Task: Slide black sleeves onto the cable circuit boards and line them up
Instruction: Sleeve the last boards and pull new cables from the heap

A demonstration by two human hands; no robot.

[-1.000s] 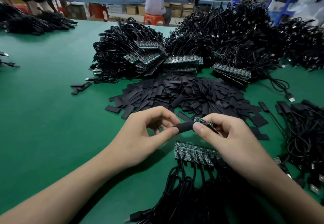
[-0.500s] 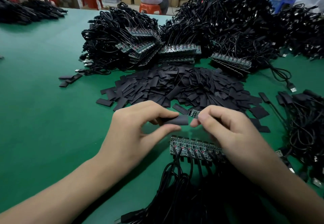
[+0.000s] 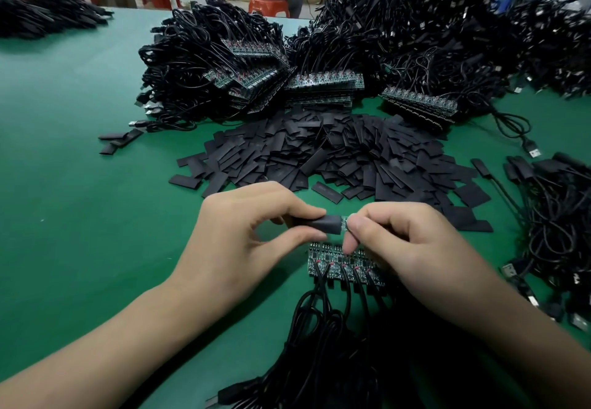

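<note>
My left hand (image 3: 236,242) pinches a black sleeve (image 3: 323,224) between thumb and forefinger, just above the green table. My right hand (image 3: 406,248) pinches a small green circuit board (image 3: 344,223) at its cable end. Most of the board is inside the sleeve; only a thin strip shows between my fingertips. Below my hands lies a row of bare circuit boards (image 3: 339,260) side by side, their black cables (image 3: 326,344) running toward me. A heap of loose black sleeves (image 3: 326,155) lies just beyond my hands.
Big piles of cabled boards (image 3: 256,69) fill the back of the green table (image 3: 80,216). More cables with USB plugs (image 3: 563,232) lie at the right. A few stray sleeves (image 3: 118,141) sit at the left. A person on an orange stool (image 3: 268,5) is beyond the table.
The sleeve has slid further over the board, from a long exposed length to only a sliver. My hands have come closer together.
</note>
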